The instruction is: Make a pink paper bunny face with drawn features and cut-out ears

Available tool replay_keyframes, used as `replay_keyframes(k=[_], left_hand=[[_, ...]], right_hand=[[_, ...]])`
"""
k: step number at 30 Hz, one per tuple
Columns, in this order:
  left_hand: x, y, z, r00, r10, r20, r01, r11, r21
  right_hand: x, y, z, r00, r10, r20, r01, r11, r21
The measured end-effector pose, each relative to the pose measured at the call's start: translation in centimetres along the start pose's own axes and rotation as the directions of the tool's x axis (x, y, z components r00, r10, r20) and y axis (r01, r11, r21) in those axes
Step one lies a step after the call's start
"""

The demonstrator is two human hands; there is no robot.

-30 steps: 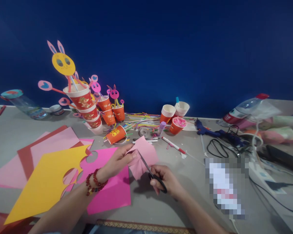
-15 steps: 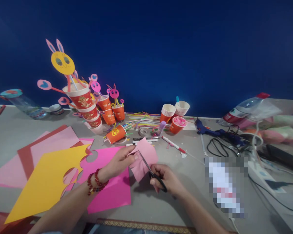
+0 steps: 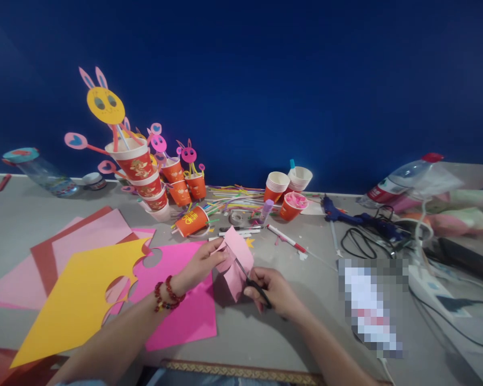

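Observation:
A light pink piece of paper (image 3: 241,256) is pinched at its left edge by my left hand (image 3: 203,264), which has a red bead bracelet at the wrist. My right hand (image 3: 274,289) is closed round the black handles of a pair of scissors (image 3: 260,294). The scissor blades lie across the pink paper and point up and left toward my left fingers. Below my left forearm lies a bright pink sheet (image 3: 193,316), beside a yellow sheet (image 3: 68,289) with round cut-outs along its edge.
Paper-cup rabbit figures (image 3: 134,161) stand at the back left, near a tipped orange cup (image 3: 192,221). Straws or sticks (image 3: 237,193), a glue stick (image 3: 268,209) and a cup of pink scraps (image 3: 293,206) lie behind the hands. A blue glue gun (image 3: 346,214) and cables are right.
The pink paper has turned and tilted in my left hand, now looking narrower. The scissor handles have come closer together. A yellow scrap behind the paper now shows.

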State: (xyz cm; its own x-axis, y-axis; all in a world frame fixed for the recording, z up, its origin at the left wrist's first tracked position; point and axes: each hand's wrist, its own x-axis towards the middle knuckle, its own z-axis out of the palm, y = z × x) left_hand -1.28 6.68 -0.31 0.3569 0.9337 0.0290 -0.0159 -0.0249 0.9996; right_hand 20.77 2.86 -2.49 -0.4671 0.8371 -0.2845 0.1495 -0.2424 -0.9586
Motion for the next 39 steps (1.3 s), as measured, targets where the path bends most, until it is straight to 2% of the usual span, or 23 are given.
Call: replay_keyframes(k=[4,7,10,13,17,19,22,24,26,28,30,31,34,35,39], left_hand=[[0.3,-0.7,0.5,0.998,-0.057,-0.035,0.054,0.996,-0.075],[0.3,-0.8,0.9,0.997,-0.08,0.007,0.08,0.992,-0.101],[0.1,-0.6,1.4,0.993,-0.096,0.067,0.103,0.987,-0.125],[-0.2,-0.5,1.9,0.982,-0.129,0.137,0.153,0.972,-0.18],[-0.4,-0.5,2.2,0.984,-0.102,0.144,0.136,0.958,-0.251],[-0.4,-0.4,2.3,0.985,-0.077,0.155,0.117,0.956,-0.269],[-0.5,-0.1,2.4,0.98,-0.054,0.193,0.107,0.955,-0.277],[-0.6,0.2,2.4,0.977,-0.065,0.202,0.118,0.957,-0.264],[-0.6,0.5,2.5,0.974,-0.086,0.209,0.136,0.961,-0.24],[-0.7,0.6,2.5,0.97,-0.097,0.225,0.144,0.968,-0.204],[-0.8,0.6,2.6,0.965,-0.101,0.242,0.142,0.977,-0.16],[-0.9,0.5,2.6,0.963,-0.108,0.246,0.144,0.981,-0.134],[-1.2,0.2,2.7,0.957,-0.151,0.246,0.162,0.986,-0.026],[-1.3,0.2,2.8,0.959,-0.151,0.239,0.149,0.988,0.026],[-1.4,0.7,2.9,0.979,-0.008,0.206,-0.05,0.96,0.275]], right_hand=[[0.0,-0.3,-0.2,0.994,-0.041,-0.106,0.032,0.995,-0.09],[-0.6,-0.5,-0.8,0.976,-0.09,-0.2,0.049,0.978,-0.203],[-1.9,-0.5,-2.1,0.932,-0.175,-0.318,0.054,0.933,-0.357],[-3.5,-0.5,-3.9,0.888,-0.175,-0.425,-0.063,0.87,-0.489],[-4.7,-1.3,-6.1,0.863,-0.096,-0.496,-0.32,0.656,-0.683],[-5.0,-1.8,-7.0,0.862,-0.074,-0.501,-0.378,0.565,-0.734],[-5.5,-2.3,-7.9,0.857,-0.064,-0.511,-0.406,0.527,-0.747],[-6.1,-2.2,-8.3,0.853,-0.046,-0.52,-0.408,0.561,-0.72],[-6.5,-1.8,-8.3,0.879,-0.012,-0.476,-0.349,0.662,-0.663],[-6.6,-1.4,-7.8,0.936,-0.028,-0.351,-0.172,0.834,-0.524],[-6.0,-1.5,-6.6,0.961,-0.121,-0.249,0.045,0.956,-0.29],[-5.4,-1.7,-5.8,0.954,-0.159,-0.253,0.111,0.975,-0.193],[-3.2,-3.1,-3.4,0.932,-0.166,-0.323,0.15,0.986,-0.075],[-2.3,-3.7,-2.6,0.935,-0.17,-0.31,0.164,0.985,-0.046],[0.1,-4.9,-0.8,0.943,-0.224,-0.247,0.209,0.974,-0.087]])
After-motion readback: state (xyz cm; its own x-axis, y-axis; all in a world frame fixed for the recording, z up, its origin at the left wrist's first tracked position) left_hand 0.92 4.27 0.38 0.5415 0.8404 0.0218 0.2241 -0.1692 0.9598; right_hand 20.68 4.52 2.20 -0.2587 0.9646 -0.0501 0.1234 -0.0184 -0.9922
